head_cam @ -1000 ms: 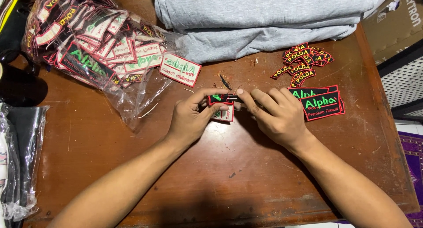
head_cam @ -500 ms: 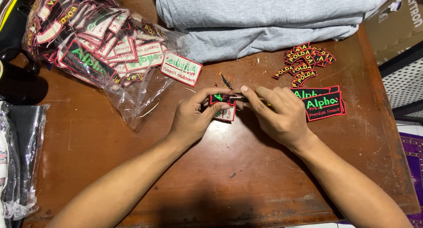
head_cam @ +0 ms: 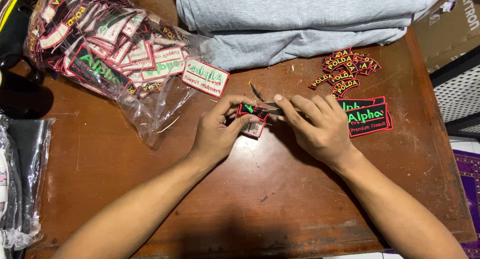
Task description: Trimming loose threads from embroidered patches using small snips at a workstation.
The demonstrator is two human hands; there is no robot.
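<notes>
Gripping a small black embroidered patch with red border and green lettering [head_cam: 252,111], the person's left hand [head_cam: 217,134] has thumb and fingers closed on its edges, holding it just above the brown wooden table [head_cam: 250,204]; a second patch, pale back showing, sits just beneath it. The right hand [head_cam: 317,129] is curled around a slim dark tool [head_cam: 272,105], seemingly small snips or a blade, though too little of it shows to say which. Its tip meets the top edge of the held patch.

To my eye this is trimming of loose threads, and doing it well means keeping the patch taut and tilted toward the face, so that only stray thread meets the cutting tip and the red border stitching stays whole. Short, careful nips near the edge would serve better than long cuts.

Bits of thread and a dark scrap [head_cam: 256,91] lie on the wood just beyond the hands. To the right rests a neat stack of larger black patches [head_cam: 370,120], with a heap of small curved red-and-yellow patches [head_cam: 345,71] above it. Far left, a clear plastic bag [head_cam: 100,54] spills more patches, one white-backed patch [head_cam: 205,78] lying free. Folded grey cloth [head_cam: 300,19] lies at the table's far edge.
</notes>
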